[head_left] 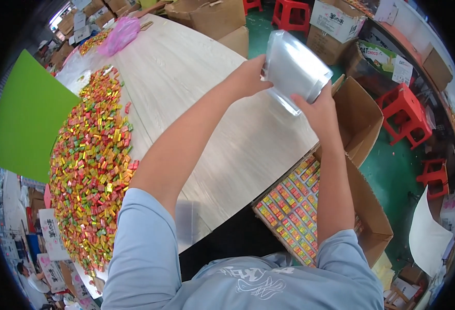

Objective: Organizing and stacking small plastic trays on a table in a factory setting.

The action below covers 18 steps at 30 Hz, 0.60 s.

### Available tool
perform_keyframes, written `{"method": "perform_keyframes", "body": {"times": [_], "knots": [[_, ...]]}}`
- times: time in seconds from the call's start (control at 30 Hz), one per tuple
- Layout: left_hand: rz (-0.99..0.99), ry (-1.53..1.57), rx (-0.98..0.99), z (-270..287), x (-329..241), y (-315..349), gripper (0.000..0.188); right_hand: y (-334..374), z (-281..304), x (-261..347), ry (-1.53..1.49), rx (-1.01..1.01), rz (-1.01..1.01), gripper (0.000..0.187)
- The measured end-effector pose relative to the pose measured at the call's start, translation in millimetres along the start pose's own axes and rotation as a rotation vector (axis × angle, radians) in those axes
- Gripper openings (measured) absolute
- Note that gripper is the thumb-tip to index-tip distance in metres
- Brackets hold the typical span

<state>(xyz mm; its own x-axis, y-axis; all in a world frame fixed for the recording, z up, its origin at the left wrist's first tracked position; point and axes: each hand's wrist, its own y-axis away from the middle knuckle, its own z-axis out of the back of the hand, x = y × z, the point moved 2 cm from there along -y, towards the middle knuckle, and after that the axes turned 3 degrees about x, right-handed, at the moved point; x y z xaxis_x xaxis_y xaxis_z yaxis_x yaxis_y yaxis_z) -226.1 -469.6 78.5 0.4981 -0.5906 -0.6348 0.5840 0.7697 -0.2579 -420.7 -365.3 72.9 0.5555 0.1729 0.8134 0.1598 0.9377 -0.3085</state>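
Note:
Above the far right edge of the pale wood-look table (186, 103) I hold up a shiny stack of clear plastic sheets or flat packs (295, 64); its exact kind is hard to make out through the glare. My left hand (254, 77) grips its left side, fingers partly hidden behind it. My right hand (317, 109) holds the lower right corner, thumb on the front. Below my right forearm, an open carton (369, 206) contains rows of small clear packs of colourful wrapped candies (288, 206). A clear plastic piece (188, 222) lies near my left sleeve.
A big heap of wrapped candies (90, 175) covers the table's left side, beside a green panel (28, 119). A pink plastic bag (120, 36) sits at the far left. Red stools (405, 113) and cardboard boxes (336, 23) stand on the green floor at right.

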Motion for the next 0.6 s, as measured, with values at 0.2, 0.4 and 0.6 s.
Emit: {"method": "perform_keyframes", "body": {"times": [0.2,0.4,0.6], "knots": [[0.073,-0.035,0.061,-10.4,19.1,5.6,0.055,4.1,-8.2,-8.9,0.087,0.056,-0.033,0.084],[0.123,-0.013,0.096,-14.9,20.7,4.8,0.06,5.9,-10.3,-5.2,0.091,0.053,-0.016,0.082],[0.168,-0.012,0.12,-18.9,8.9,9.2,0.061,2.0,-6.5,-21.6,0.006,0.078,-0.077,0.088]]}}
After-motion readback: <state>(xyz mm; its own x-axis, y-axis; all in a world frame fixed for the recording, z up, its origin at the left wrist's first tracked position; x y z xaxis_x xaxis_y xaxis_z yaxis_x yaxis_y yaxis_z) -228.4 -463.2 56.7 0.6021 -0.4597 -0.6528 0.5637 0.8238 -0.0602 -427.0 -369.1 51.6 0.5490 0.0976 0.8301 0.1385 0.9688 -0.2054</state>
